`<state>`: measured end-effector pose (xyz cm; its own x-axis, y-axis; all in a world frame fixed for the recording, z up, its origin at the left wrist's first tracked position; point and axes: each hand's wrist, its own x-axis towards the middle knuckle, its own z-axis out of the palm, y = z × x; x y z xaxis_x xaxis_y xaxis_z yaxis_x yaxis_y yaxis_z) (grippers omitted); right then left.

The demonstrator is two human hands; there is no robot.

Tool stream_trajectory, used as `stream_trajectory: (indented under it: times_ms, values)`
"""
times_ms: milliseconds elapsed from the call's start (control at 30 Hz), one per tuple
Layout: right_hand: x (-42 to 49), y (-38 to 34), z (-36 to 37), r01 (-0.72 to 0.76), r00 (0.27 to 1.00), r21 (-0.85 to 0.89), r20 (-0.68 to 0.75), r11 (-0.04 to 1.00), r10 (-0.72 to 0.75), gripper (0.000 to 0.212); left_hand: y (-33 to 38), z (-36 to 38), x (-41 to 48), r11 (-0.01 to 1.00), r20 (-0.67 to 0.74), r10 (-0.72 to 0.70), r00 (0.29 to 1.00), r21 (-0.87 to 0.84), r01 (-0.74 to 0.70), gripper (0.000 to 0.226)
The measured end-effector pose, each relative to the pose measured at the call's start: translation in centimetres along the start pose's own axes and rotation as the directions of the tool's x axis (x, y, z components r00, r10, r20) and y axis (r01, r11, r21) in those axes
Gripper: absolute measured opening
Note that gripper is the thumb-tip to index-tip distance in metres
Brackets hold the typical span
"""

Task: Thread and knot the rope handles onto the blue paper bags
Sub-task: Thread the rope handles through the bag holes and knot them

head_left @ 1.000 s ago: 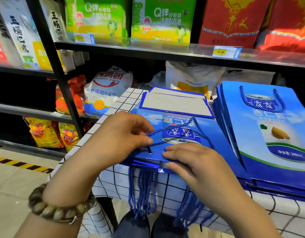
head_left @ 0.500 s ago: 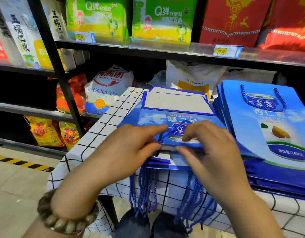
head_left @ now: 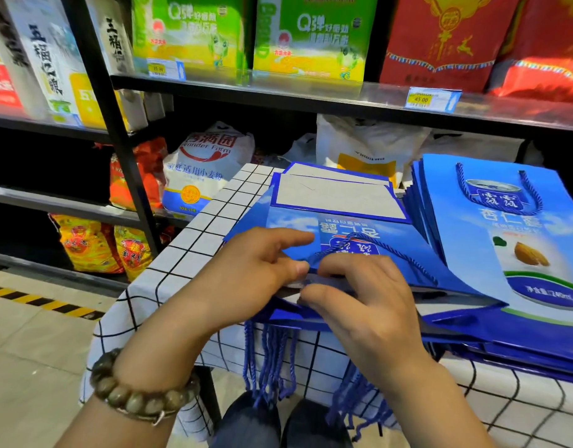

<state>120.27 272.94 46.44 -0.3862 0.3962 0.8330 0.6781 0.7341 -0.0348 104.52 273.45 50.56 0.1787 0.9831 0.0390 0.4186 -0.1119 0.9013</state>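
1. Blue paper bag point(head_left: 291, 223) lies flat on top of a pile point(head_left: 278, 315) on the checked desk point(head_left: 188, 250), at its near edge
2. Left hand point(head_left: 256, 276) grip pinches the bag's near edge
3. Right hand point(head_left: 369, 305) grip pinches that edge too, just beside the left
4. Rope handle point(head_left: 391, 253) lies on the bag
5. More ropes point(head_left: 269, 360) hang off the desk's near edge

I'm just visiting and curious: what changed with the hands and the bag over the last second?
The left hand let go of the rope handle and moved to the top bag's near edge; the right hand, flat before, now grips that edge and lifts it. The finished bags and hanging ropes stayed put.
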Motion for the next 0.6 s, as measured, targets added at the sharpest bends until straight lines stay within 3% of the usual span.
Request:
stream_trajectory:
  times_ms: [67, 167, 267, 333, 400, 500, 600]
  values:
    - [-0.4, 0.0, -0.2, 0.006, 1.0, 0.076, -0.013, 0.997, -0.005, 0.007, 0.0, 0.0, -0.2, 0.998, 0.021, -0.019, 1.0, -0.053, 0.02, 0.031]
    - [-0.7, 0.0, -0.1, -0.013, 1.0, 0.051, 0.024, 0.999, 0.012, 0.011, 0.3, -0.1, -0.2, 0.984, 0.038, -0.06, 0.997, -0.165, 0.066, 0.019]
    - [-1.0, -0.1, 0.2, 0.0, 1.0, 0.03, 0.013, 1.0, 0.0, 0.003, 0.5, 0.4, 0.3, 0.991, 0.053, -0.056, 0.997, -0.122, 0.062, 0.015]
    - [-1.1, 0.0, 0.2, -0.027, 0.999, 0.057, -0.027, 0.998, 0.028, 0.011, 0.7, 0.9, 0.7, 0.997, 0.077, -0.037, 0.996, -0.068, 0.042, 0.022]
    - [-1.2, 0.2, 0.0, -0.085, 0.996, 0.047, -0.012, 0.995, 0.085, 0.024, 0.6, 1.0, 1.4, 0.999, -0.022, -0.016, 1.0, -0.04, 0.015, 0.024]
    - [-1.5, 0.0, 0.1, -0.101, 0.981, -0.113, 0.155, 0.988, 0.117, 0.034, 0.0, 0.8, 2.3, 0.993, -0.269, -0.019, 0.963, -0.119, -0.014, 0.025]
    - [-1.1, -0.1, 0.4, -0.04, 0.976, -0.253, 0.195, 0.967, 0.092, 0.029, -0.2, 1.6, 2.2, 0.981, -0.329, 0.011, 0.944, -0.179, -0.073, 0.022]
